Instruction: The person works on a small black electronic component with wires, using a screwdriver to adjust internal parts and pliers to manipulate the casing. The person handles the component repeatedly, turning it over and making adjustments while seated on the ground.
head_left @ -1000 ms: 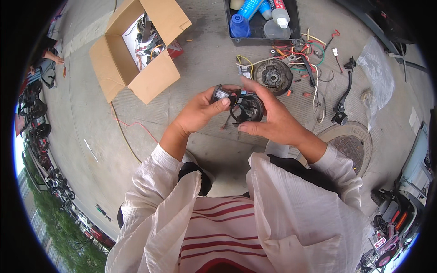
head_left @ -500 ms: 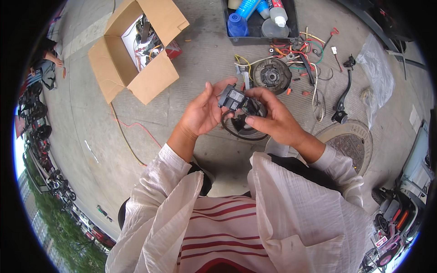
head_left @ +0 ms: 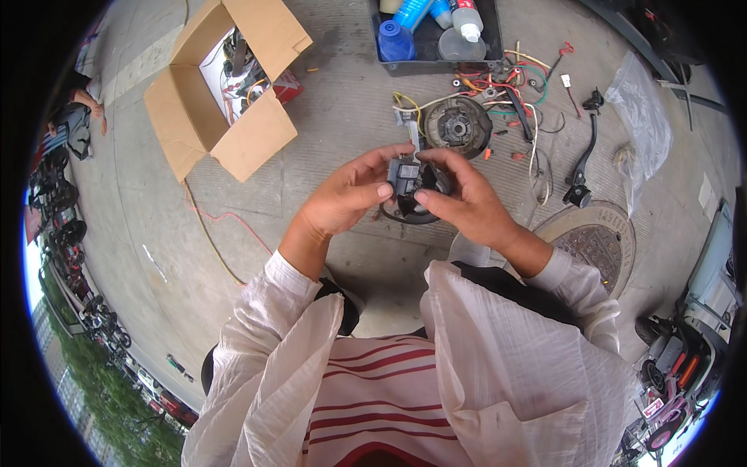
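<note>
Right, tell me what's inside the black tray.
The black tray holds a blue bottle, two light-blue tubes, a grey bottle, a round translucent container and something beige, cropped by the picture's edge. What lies beneath them is covered.

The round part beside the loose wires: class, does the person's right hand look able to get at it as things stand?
Probably yes, once freed: the right hand is busy holding the dark component with the left hand. The round part lies just beyond its fingers, its middle uncovered.
</note>
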Demonstrator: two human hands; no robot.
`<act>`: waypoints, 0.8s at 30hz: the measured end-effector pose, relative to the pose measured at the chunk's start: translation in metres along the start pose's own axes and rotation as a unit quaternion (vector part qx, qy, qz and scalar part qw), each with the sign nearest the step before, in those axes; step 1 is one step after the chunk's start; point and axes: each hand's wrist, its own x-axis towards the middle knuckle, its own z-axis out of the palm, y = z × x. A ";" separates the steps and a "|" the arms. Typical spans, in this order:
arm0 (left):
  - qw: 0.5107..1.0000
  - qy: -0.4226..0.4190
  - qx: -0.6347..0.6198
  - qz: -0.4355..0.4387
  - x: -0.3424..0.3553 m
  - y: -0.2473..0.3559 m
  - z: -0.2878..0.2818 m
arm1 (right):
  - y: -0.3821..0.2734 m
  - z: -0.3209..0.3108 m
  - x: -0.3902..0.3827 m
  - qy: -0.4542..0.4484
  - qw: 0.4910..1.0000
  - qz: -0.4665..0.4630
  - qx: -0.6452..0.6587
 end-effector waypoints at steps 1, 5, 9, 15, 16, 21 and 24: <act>1.000 0.014 0.020 0.011 0.000 0.001 0.004 | 0.001 -0.002 0.000 0.019 0.992 -0.052 -0.109; 0.913 0.177 0.361 0.076 -0.002 0.008 0.033 | -0.002 -0.008 0.000 0.064 0.920 -0.168 -0.347; 0.786 0.233 0.545 0.175 -0.002 0.008 0.047 | 0.001 -0.015 0.001 0.026 0.969 -0.082 -0.233; 0.762 0.250 0.559 0.212 -0.001 0.002 0.050 | 0.004 -0.005 0.000 0.007 1.000 0.022 -0.017; 0.773 0.248 0.547 0.202 -0.002 0.004 0.049 | 0.006 -0.007 0.001 0.003 1.000 0.025 -0.017; 0.813 0.239 0.499 0.180 -0.003 0.007 0.046 | 0.010 -0.010 0.001 0.010 0.998 0.058 0.022; 0.826 0.239 0.479 0.175 -0.002 0.005 0.042 | 0.013 -0.011 0.002 0.015 0.997 0.070 0.037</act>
